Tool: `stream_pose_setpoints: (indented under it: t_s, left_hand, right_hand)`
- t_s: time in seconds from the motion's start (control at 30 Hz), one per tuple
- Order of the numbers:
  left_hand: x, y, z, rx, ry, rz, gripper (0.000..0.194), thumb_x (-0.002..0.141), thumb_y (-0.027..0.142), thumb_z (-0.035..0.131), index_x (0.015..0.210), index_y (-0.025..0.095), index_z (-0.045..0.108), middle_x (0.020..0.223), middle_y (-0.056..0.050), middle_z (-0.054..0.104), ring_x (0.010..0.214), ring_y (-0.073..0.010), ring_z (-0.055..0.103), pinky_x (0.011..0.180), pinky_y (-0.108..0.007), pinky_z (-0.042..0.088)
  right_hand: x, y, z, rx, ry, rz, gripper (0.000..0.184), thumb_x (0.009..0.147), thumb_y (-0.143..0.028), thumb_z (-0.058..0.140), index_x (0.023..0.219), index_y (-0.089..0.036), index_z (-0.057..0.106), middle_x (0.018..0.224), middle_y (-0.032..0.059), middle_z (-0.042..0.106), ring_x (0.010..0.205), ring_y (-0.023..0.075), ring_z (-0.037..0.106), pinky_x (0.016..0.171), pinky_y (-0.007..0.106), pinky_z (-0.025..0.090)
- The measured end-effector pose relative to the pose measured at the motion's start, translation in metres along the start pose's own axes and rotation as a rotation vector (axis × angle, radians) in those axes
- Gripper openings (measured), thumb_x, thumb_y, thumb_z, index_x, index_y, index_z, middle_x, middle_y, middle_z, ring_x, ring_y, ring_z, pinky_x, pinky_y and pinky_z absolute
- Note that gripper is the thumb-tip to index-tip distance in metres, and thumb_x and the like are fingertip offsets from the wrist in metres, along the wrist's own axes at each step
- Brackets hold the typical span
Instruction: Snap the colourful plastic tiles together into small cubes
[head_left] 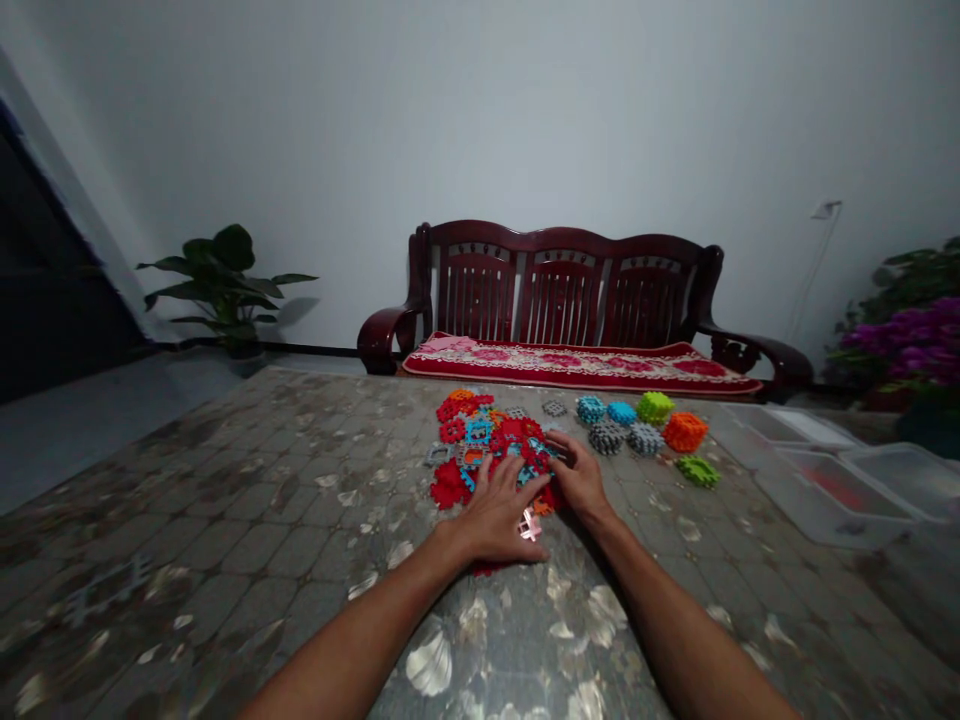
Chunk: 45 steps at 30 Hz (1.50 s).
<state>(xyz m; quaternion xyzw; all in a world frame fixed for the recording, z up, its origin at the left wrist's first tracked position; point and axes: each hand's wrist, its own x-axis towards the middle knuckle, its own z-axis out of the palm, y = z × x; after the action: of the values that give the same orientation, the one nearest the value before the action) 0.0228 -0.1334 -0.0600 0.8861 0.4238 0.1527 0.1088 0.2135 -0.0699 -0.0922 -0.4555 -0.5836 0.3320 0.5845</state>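
Observation:
A loose pile of flat plastic interlocking pieces, mostly red with some blue, orange and grey, lies on the table. Over its near side my left hand is spread, palm down, with its fingertips on the pieces. My right hand rests at the pile's right edge, fingers bent and apart from the thumb; no held piece shows. Beside the left thumb lies a pink piece. A blue square piece shows among the red ones. Part of the pile is hidden under my hands.
Right of the pile stand grey, blue, lime and orange stacks of pieces, near a green piece. Clear plastic boxes sit at the table's right. A wooden bench stands beyond the table.

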Motion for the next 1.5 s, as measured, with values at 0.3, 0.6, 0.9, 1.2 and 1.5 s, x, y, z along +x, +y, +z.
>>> stream_pose_setpoints:
  t_s: [0.3, 0.6, 0.9, 1.2, 1.5]
  left_hand:
    - [0.002, -0.006, -0.007, 0.094, 0.164, -0.056, 0.062, 0.088, 0.013, 0.062, 0.148, 0.028, 0.054, 0.161, -0.014, 0.048, 0.147, -0.0303, 0.047, 0.125, -0.057, 0.031]
    - [0.004, -0.049, -0.01, 0.044, 0.435, -0.142, 0.038, 0.093, 0.009, 0.055, 0.122, 0.026, 0.072, 0.146, -0.01, 0.061, 0.13, -0.0265, 0.062, 0.111, -0.046, 0.051]
    - [0.009, -0.08, -0.014, -0.168, 0.782, -0.275, 0.019, 0.095, 0.019, 0.059, 0.104, 0.024, 0.075, 0.115, -0.006, 0.07, 0.111, -0.0229, 0.068, 0.104, -0.042, 0.054]
    - [0.014, -0.1, -0.015, -0.34, 0.926, -0.468, 0.025, 0.09, 0.02, 0.058, 0.108, 0.023, 0.075, 0.124, -0.009, 0.063, 0.123, -0.023, 0.063, 0.112, -0.041, 0.05]
    - [-0.006, -0.133, -0.042, -0.278, 0.799, -0.801, 0.035, 0.089, 0.016, 0.051, 0.116, 0.02, 0.074, 0.123, -0.01, 0.072, 0.119, -0.0236, 0.066, 0.11, -0.038, 0.049]
  right_hand:
    - [-0.003, -0.002, -0.006, -0.06, 0.055, 0.04, 0.032, 0.072, -0.032, 0.059, 0.096, -0.022, 0.076, 0.103, 0.0088, 0.08, 0.101, 0.0282, 0.073, 0.1, 0.048, 0.056]
    - [0.0, 0.012, -0.009, -0.176, 0.226, 0.045, 0.035, 0.072, -0.035, 0.056, 0.095, -0.021, 0.079, 0.1, 0.0081, 0.08, 0.098, 0.0281, 0.072, 0.098, 0.045, 0.055]
    - [0.002, 0.016, -0.011, -0.153, 0.221, 0.1, 0.035, 0.069, -0.038, 0.061, 0.092, -0.021, 0.08, 0.098, 0.0089, 0.08, 0.096, 0.0295, 0.072, 0.095, 0.046, 0.055]
    - [0.001, 0.015, -0.012, -0.184, 0.199, 0.122, 0.037, 0.069, -0.041, 0.06, 0.093, -0.02, 0.079, 0.097, 0.0098, 0.08, 0.091, 0.0295, 0.073, 0.089, 0.044, 0.057]
    - [-0.003, 0.006, -0.014, -0.31, 0.224, -0.047, 0.032, 0.072, -0.03, 0.051, 0.087, -0.022, 0.078, 0.098, 0.0088, 0.076, 0.098, 0.0275, 0.069, 0.095, 0.042, 0.053]
